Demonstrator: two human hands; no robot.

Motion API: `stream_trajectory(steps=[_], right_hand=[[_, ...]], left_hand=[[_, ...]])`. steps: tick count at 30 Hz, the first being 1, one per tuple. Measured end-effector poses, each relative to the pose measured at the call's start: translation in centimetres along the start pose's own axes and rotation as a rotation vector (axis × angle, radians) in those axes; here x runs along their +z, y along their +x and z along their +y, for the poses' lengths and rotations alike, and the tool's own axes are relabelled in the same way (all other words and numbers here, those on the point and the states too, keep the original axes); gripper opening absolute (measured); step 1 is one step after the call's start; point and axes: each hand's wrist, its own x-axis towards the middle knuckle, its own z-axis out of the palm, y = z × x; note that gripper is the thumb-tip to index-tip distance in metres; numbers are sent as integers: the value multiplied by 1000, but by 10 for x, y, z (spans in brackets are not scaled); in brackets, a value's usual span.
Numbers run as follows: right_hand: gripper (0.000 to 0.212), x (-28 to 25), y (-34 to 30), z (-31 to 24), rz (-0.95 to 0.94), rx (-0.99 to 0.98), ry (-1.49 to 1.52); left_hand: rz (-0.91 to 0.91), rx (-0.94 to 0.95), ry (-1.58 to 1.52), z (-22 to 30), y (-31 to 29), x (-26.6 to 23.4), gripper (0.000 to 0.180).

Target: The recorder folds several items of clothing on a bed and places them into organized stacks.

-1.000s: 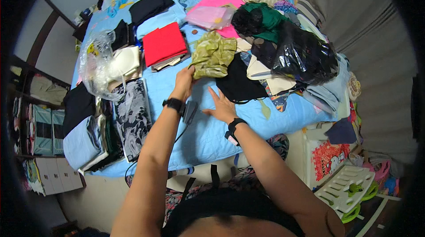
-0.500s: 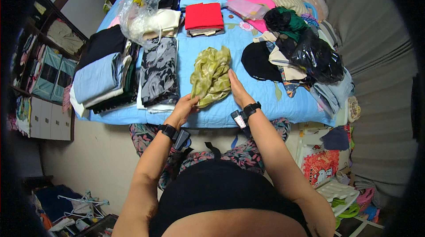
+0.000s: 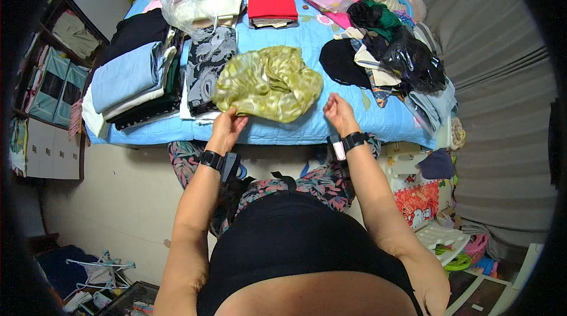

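Note:
A thin yellow-green and white patterned cloth (image 3: 269, 82) billows loosely above the front of the bed, crumpled at its middle. Its near left corner is pinched between the thumb and fingers of my left hand (image 3: 227, 129). Just off the cloth's right side is my right hand (image 3: 341, 114), its fingers curled in and nothing visible in them. The cloth's left part overlaps a folded black, grey and white floral garment (image 3: 207, 74).
A blue quilt (image 3: 277, 133) covers the bed. Folded clothes (image 3: 127, 80) are stacked at left, with a clear plastic bag (image 3: 188, 0) behind. A folded red garment (image 3: 272, 6) tops a pile at the back. Rumpled clothes and a black plastic bag (image 3: 413, 65) lie at right.
The cloth has gone from a compact bunch to a wider spread, reaching left and right. My right hand has come away from it, moving right, and its fingers have curled.

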Motion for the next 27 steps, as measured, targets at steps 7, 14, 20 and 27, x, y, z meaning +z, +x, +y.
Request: stream_trajectory(steps=[7, 14, 20, 27], right_hand=[[53, 75, -41, 54, -92, -613, -1052], [40, 87, 23, 47, 11, -500, -1351], [23, 101, 21, -76, -195, -342, -86], [32, 2, -37, -120, -134, -360, 194]], left_hand=[[-97, 34, 105, -9, -15, -22, 24], [-201, 188, 260, 18, -58, -2, 29], [-200, 349, 211, 47, -62, 11, 27], [-415, 384, 178, 38, -40, 63, 27]])
